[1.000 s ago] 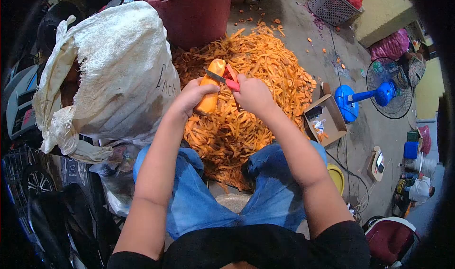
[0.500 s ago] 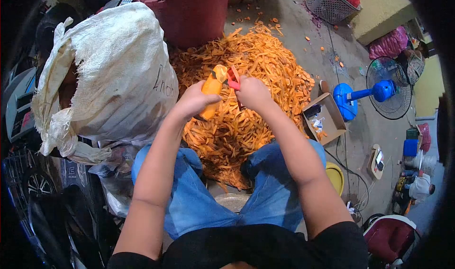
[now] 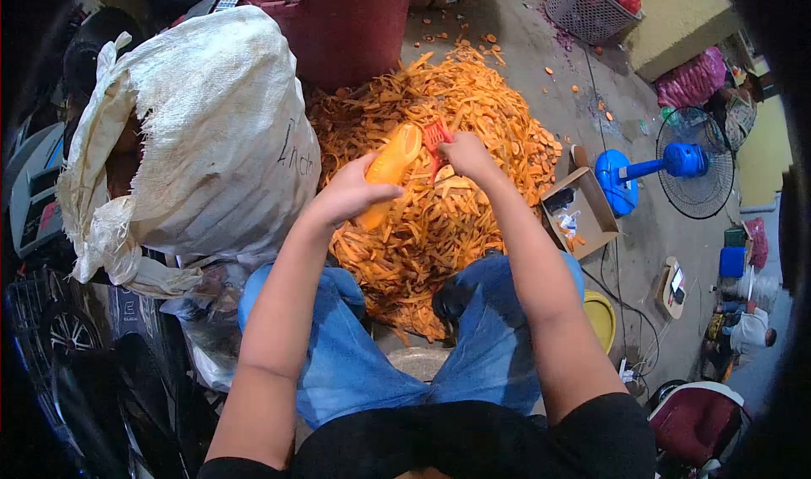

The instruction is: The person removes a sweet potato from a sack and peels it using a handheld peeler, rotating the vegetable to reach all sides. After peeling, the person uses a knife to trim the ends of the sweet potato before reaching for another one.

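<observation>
My left hand (image 3: 353, 193) is wrapped round a thick orange carrot (image 3: 394, 163), which slants up and to the right. Its upper end shows a pale, freshly bared face. Just right of that end, my right hand (image 3: 466, 155) grips a red peeler (image 3: 437, 134); a small gap separates it from the carrot. Its blade is too small to make out. Beneath both hands spreads a large heap of orange peelings (image 3: 481, 107), reaching down between my knees.
A white woven sack (image 3: 211, 133) stands at the left, with a maroon tub (image 3: 338, 31) behind it. To the right are an open cardboard box (image 3: 596, 209), a blue fan (image 3: 621, 179) and a cable. A grey basket (image 3: 587, 14) stands far back; a person (image 3: 748, 334) is at far right.
The peeler has shifted slightly right, away from the carrot's upper end. That end, dark-marked before, now shows a smooth pale face. The carrot has tilted a little to the right.
</observation>
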`<state>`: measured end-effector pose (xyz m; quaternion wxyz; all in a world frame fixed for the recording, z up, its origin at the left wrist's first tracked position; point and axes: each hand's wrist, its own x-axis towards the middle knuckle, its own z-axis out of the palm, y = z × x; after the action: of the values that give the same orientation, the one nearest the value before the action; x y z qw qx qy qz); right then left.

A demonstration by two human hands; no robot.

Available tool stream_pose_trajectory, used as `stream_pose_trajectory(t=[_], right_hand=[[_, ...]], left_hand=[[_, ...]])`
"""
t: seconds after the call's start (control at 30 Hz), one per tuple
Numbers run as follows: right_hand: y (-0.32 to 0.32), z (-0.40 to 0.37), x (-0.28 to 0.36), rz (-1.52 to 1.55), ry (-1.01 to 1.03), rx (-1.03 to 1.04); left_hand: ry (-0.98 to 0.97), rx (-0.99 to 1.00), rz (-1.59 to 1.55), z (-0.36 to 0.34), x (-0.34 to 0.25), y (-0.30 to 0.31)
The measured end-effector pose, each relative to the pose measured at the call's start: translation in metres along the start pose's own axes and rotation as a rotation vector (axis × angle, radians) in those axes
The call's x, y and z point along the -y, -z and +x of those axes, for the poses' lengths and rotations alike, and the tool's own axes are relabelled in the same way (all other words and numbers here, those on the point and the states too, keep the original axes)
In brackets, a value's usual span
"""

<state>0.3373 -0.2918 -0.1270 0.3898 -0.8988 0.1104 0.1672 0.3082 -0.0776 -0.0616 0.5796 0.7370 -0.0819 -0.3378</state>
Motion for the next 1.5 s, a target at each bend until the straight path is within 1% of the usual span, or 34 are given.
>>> stream_pose_trajectory(t=[0.03, 0.13, 0.17, 0.23, 0.27, 0.4, 0.53, 0.6, 0.63, 0.7, 0.73, 0.77, 0.8, 0.83, 0.9, 0.93, 0.97, 1.0, 1.03, 1.07, 1.1, 1.17, 1.23, 1.3, 1.33, 1.37, 1.43, 1.47, 1.5], right_hand=[[0.003, -0.008, 0.013, -0.001, 0.004, 0.002], [0.013, -0.036, 0.042, -0.177, 0.208, -0.06], [0.013, -0.042, 0.046, -0.177, 0.206, -0.059], [0.013, -0.053, 0.052, -0.273, 0.267, -0.025], [0.013, -0.059, 0.056, -0.239, 0.295, 0.0], [0.003, -0.057, 0.05, -0.302, 0.247, -0.008], [0.002, -0.049, 0.039, -0.356, 0.26, -0.042], [0.001, -0.043, 0.034, -0.348, 0.231, -0.011], [0.0, -0.041, 0.033, -0.349, 0.231, -0.008], [-0.001, -0.035, 0.034, -0.353, 0.244, -0.079], [0.001, -0.021, 0.012, -0.351, 0.243, -0.081], [0.004, 0.001, -0.027, -0.304, 0.079, -0.17], [0.01, 0.0, -0.029, -0.253, -0.086, -0.257], [0.011, -0.001, -0.029, -0.249, -0.089, -0.259], [0.021, -0.007, -0.023, -0.193, -0.074, -0.038], [0.008, 0.006, -0.028, -0.079, -0.097, -0.022], [0.002, 0.009, -0.028, -0.08, -0.096, -0.023], [-0.002, 0.0, -0.011, 0.175, -0.045, -0.03], [-0.004, -0.005, 0.0, 0.43, 0.008, -0.036], [-0.01, 0.008, -0.006, 0.414, 0.115, -0.099], [-0.009, 0.002, 0.004, 0.414, 0.12, -0.096], [-0.002, -0.017, 0.032, 0.635, 0.177, -0.126], [-0.001, -0.021, 0.039, 0.648, 0.178, -0.118], [0.003, -0.037, 0.048, 0.659, 0.149, -0.079], [0.01, -0.049, 0.059, 0.578, 0.074, -0.069], [0.004, -0.047, 0.055, 0.576, 0.072, -0.074], [-0.009, -0.039, 0.047, 0.766, 0.202, -0.064], [-0.011, -0.039, 0.046, 0.847, 0.183, -0.039], [-0.011, -0.04, 0.046, 0.847, 0.181, -0.041]], left_hand=[[0.023, -0.039, 0.045, 0.002, 0.001, 0.002], [0.035, -0.082, 0.052, 0.011, 0.01, 0.009], [0.037, -0.081, 0.051, 0.013, 0.013, 0.01], [0.031, -0.136, 0.026, 0.017, 0.017, 0.013], [0.034, -0.131, 0.007, 0.02, 0.018, 0.013], [0.05, -0.1, -0.05, 0.012, 0.005, 0.006], [-0.002, -0.082, 0.015, 0.009, 0.004, 0.001], [-0.027, -0.064, 0.022, 0.009, 0.003, 0.0], [0.006, -0.07, 0.055, 0.007, 0.0, 0.0], [0.038, -0.078, 0.091, 0.001, -0.003, 0.001], [0.011, -0.007, 0.011, -0.006, -0.001, 0.0], [-0.016, 0.066, -0.067, -0.011, -0.001, 0.0], [-0.015, 0.069, -0.061, -0.013, -0.002, 0.0], [-0.03, 0.05, -0.075, -0.015, -0.004, 0.0], [-0.05, 0.023, -0.104, -0.014, -0.002, 0.002], [-0.03, 0.024, -0.17, -0.009, -0.001, 0.005], [-0.01, 0.028, -0.232, -0.005, -0.001, 0.008], [0.016, 0.052, -0.302, -0.005, -0.006, 0.008], [0.014, 0.053, -0.302, -0.002, -0.004, 0.008], [0.01, 0.045, -0.328, 0.001, 0.002, 0.009], [0.007, 0.035, -0.352, 0.002, 0.006, 0.01], [-0.01, 0.036, -0.395, 0.002, 0.006, 0.009], [-0.025, 0.045, -0.443, 0.0, 0.001, 0.007], [0.056, 0.09, -0.578, -0.005, -0.007, 0.005], [0.053, 0.096, -0.579, -0.005, -0.007, 0.003], [0.03, 0.137, -0.618, -0.005, -0.007, 0.001], [-0.001, 0.18, -0.661, -0.002, -0.006, -0.004], [-0.037, 0.179, -0.644, 0.001, -0.005, -0.007], [-0.071, 0.178, -0.622, 0.003, -0.003, -0.01]])
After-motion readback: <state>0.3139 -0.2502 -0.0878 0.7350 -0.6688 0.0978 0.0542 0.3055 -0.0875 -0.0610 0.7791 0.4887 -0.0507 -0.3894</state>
